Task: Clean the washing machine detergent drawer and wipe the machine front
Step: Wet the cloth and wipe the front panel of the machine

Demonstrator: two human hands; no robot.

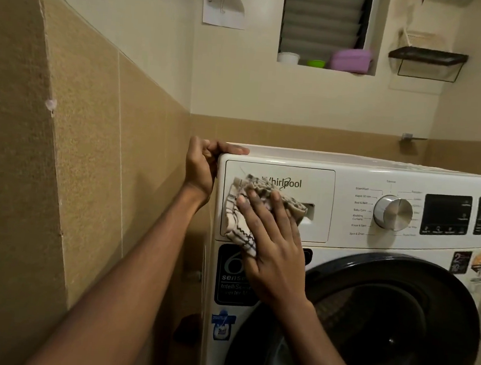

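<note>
At the front of the washing machine (343, 255), whose dark round door (389, 326) fills the lower panel, the wiping step is judged in hand. Upper left, the detergent drawer (316, 232) sits shut, flush with the fascia. A checked cloth (237, 220) lies flat on its face. The right hand (271, 243), fingers (277, 211) spread and extended, presses the cloth rather than gripping it. The left hand (202, 167) curls around the machine's top left corner, bracing. Next, judged: sweep rightward toward the dial (392, 212), keeping pressure light.

Cloth (248, 212) hides pt of drawer front (316, 235) logo; dial (393, 212) labels too blurry to read.
</note>
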